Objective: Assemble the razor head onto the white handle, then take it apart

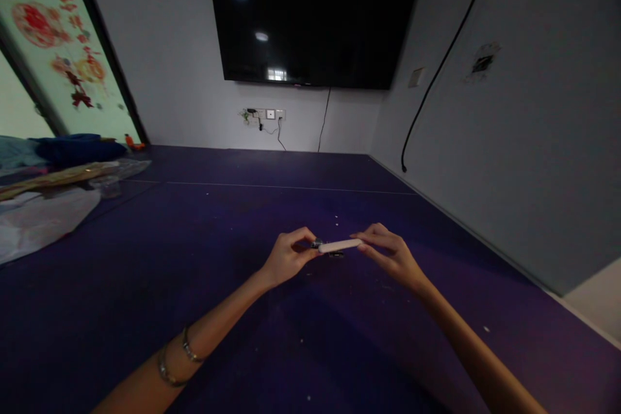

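Bridging a gap above a purple surface (242,207), a pale strip (341,245) is pinched at its 9 o'clock end by the left hand (285,259), beside a small metallic piece (316,243), and at its 3 o'clock end by the right hand (396,260), presumably for steadiness.
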Demonstrator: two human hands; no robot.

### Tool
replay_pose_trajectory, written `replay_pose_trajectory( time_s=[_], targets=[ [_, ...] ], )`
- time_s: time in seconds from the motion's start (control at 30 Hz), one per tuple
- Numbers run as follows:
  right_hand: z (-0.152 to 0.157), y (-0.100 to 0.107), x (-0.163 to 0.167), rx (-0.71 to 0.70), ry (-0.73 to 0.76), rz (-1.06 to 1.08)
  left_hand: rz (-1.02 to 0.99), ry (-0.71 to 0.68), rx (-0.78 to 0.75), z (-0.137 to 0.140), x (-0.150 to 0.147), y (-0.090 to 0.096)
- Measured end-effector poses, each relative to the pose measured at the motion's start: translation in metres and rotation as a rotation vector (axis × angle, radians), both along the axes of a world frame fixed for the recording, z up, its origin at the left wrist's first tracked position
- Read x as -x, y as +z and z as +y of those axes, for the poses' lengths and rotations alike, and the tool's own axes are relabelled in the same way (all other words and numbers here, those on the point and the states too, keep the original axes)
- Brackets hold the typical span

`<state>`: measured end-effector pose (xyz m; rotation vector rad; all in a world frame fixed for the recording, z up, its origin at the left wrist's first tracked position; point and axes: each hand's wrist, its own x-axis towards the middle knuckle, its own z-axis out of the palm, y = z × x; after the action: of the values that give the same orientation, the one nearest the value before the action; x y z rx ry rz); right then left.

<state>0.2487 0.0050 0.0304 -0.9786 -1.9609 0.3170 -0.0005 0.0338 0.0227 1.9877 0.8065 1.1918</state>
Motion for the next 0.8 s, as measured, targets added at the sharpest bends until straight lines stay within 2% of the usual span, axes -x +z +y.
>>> replay_pose_trajectory(
  time_s=[0.17, 0.37, 0.53, 0.7, 0.8],
  targets=[
    [0.0039, -0.0049, -0.0035, 0.005, -0.064, 0.034, 0.013, 0.015, -0.014, 0.0005, 0.0000, 0.0001],
    [-0.0002, -0.0006, 0.0005, 0.001, -0.013, -0.003, 0.005, 0.006, -0.039, 0.0010, 0.0003, 0.0005],
    [0.0037, -0.0045, -0.0044, -0.020, -0.066, 0.008, 0.031, 0.026, -0.030, 0.0005, 0.0005, -0.0005],
    [-0.0019, 0.0019, 0.0020, -0.045, -0.010, -0.028, 0.017, -0.007, -0.032, -0.0007, 0.0000, -0.0005],
    [-0.0012, 0.0012, 0.0013, -0.042, -0.029, -0.019, 0.028, 0.001, -0.032, -0.0014, -0.0001, -0.0004]
  ],
)
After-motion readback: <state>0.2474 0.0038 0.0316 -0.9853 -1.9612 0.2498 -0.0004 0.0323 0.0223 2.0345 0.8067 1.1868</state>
